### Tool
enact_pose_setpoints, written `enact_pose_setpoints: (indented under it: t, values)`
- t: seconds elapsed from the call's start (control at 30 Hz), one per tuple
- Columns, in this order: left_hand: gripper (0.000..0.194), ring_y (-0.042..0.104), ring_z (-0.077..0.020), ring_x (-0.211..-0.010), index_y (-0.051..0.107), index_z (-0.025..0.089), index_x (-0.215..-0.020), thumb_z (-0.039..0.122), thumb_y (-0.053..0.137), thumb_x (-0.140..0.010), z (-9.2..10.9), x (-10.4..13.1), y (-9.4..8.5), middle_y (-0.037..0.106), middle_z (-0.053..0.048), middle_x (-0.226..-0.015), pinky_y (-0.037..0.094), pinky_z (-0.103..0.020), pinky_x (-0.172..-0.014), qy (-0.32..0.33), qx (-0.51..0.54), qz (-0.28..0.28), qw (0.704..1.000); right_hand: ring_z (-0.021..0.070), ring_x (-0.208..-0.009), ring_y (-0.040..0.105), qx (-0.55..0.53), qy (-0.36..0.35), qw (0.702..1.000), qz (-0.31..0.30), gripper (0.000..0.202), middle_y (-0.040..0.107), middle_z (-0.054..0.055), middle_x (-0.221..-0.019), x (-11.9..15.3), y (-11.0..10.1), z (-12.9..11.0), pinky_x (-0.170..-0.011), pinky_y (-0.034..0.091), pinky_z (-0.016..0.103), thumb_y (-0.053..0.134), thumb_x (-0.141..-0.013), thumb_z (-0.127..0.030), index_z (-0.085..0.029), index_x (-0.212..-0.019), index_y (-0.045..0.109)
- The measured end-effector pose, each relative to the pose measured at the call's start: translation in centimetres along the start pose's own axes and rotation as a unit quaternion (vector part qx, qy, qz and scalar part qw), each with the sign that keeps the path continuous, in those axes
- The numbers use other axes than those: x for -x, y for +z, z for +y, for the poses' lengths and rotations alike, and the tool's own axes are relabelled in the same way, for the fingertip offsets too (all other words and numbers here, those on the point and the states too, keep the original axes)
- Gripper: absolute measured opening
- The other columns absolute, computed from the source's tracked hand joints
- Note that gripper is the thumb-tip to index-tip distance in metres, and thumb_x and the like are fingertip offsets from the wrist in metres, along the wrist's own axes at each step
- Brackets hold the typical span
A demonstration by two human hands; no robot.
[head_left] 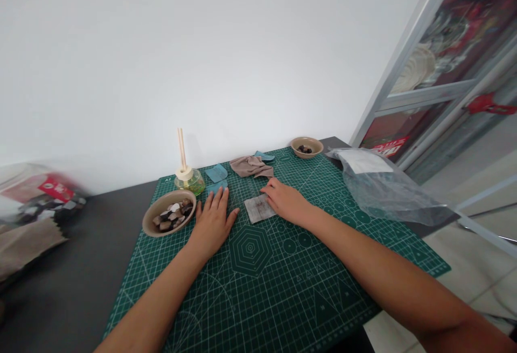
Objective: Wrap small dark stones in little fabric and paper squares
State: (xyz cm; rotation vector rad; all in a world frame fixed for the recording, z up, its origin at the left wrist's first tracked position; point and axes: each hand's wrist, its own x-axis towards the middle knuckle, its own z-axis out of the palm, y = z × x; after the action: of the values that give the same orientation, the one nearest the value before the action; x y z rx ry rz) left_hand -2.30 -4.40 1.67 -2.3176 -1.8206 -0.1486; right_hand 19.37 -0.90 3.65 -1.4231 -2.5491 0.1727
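Observation:
My left hand (213, 221) lies flat with spread fingers on the green cutting mat (202, 299), its fingertips by a blue piece (217, 186). Beside it is a tan bowl (148, 222) of brown, black and white stones (173, 215). My right hand (287, 200) has its fingers pinched together at the upper right edge of a small grey smudged cloth (259, 209), which lies on the mat. Behind the hands are a crumpled brownish cloth (250, 166) and another blue piece (216, 172).
A glass diffuser (191, 181) with wooden sticks stands behind the stone bowl. At the back right is a bowl (307, 144) with dark stones. A clear plastic bag (388, 194) lies right; a packet of stones (44, 202) and a brown bag (28, 242) lie left.

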Motion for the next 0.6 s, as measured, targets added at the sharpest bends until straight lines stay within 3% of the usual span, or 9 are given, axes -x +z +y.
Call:
enact_pose_setpoints:
  t: [0.3,0.6]
  values:
    - [0.052,0.031,-0.0292,-0.135,0.032,0.011,-0.142,0.033,0.035,-0.095,-0.28,-0.06,0.87,0.037,-0.017,-0.144,0.029,-0.055,-0.103,0.011,0.030,0.026,0.999,0.0216,-0.084,0.060,-0.008,0.023,1.000,-0.011,0.018,0.053,0.013,-0.109,-0.26,-0.32,-0.19,-0.067,0.045,0.031,0.045,-0.090,-0.016,-0.013,-0.103,0.056]
    - [0.054,0.027,-0.0271,-0.137,0.025,0.010,-0.144,0.032,0.035,-0.096,0.12,0.26,0.86,0.034,-0.018,-0.146,0.028,-0.052,-0.104,0.050,0.061,0.060,0.995,0.0187,-0.083,0.057,-0.078,0.040,0.996,0.024,0.014,0.057,0.008,-0.102,-0.04,-0.14,0.42,-0.069,0.041,0.029,0.054,-0.084,-0.015,-0.015,-0.099,0.053]
